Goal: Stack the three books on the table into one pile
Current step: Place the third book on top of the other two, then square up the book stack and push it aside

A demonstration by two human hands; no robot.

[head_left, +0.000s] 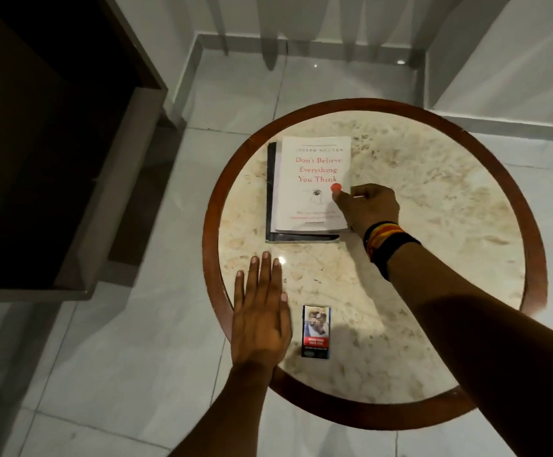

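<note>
A white book with red title lettering (304, 206) lies on top of a pile on the round marble table (433, 199). Under it a dark book (270, 192) sticks out along the left and near edges; a thin pale layer between them shows at the left edge. My right hand (365, 206) grips the white book's right edge, thumb on the cover and fingers curled around the side. My left hand (260, 311) lies flat, fingers together, on the table's near left edge, apart from the pile.
A small cigarette pack (316, 331) lies on the table right of my left hand. The table has a brown wooden rim (210, 206). A dark cabinet or furniture piece (54, 143) stands at the left on the pale tiled floor (136, 374).
</note>
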